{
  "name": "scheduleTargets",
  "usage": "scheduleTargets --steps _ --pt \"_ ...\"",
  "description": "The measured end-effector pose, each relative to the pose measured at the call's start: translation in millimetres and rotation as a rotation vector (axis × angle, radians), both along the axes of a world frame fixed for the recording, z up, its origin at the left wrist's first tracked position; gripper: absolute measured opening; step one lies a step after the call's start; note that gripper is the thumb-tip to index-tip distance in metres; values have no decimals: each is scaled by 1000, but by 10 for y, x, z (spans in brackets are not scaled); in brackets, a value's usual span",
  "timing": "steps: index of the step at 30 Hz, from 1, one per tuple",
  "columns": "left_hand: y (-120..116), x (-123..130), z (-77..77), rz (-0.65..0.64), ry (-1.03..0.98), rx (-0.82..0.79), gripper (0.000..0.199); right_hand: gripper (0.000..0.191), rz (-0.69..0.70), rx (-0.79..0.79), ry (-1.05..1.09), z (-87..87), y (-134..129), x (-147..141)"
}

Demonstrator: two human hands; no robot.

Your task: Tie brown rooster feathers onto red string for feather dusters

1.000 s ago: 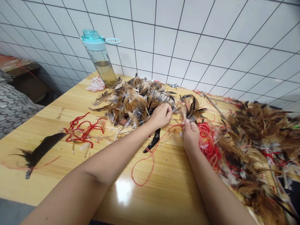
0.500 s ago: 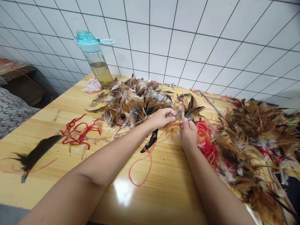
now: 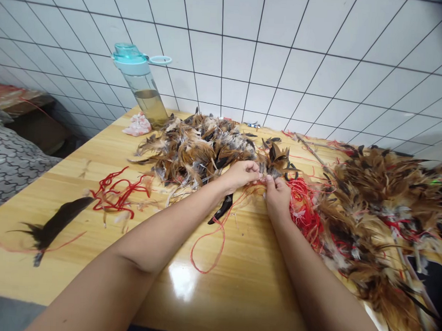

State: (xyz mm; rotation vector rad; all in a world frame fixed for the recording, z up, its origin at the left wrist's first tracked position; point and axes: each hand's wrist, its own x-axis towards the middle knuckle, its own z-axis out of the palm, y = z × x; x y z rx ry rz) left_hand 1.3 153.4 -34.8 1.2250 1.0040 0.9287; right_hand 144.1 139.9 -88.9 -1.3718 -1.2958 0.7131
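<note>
Brown feather bunch (image 3: 276, 160) shifted left, hands (image 3: 278, 196) closer together, pinching at its base

Bottle (image 3: 145, 91) w/ lid, nr wall (image 3: 240, 59)

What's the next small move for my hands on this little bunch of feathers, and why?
Probably draw the pink-red string snug around the base of the small feather bunch: your left hand and right hand are close together there, and the string runs up toward them from a slack loop on the table.
</note>
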Motion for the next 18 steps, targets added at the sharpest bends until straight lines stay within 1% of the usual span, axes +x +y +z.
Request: scheduleTargets --steps 3,5,9,11,15,18 --pt "2 7 -3 12 -16 -45 12 32 43 20 -75 7 -1 12" --pt "9 10 -19 20 -25 -35 12 29 61 31 -139 32 -10 18" --pt "31 2 -57 40 -34 4 11 27 43 43 -226 82 -27 24" --pt "44 -12 -67 40 -37 39 10 27 68 36 -207 85 -26 23" --pt "58 -36 -63 21 -45 86 15 29 160 21 -42 51 -9 7" --pt "48 -34 -48 27 -53 125 16 30 164 25 36 24 4 -7"
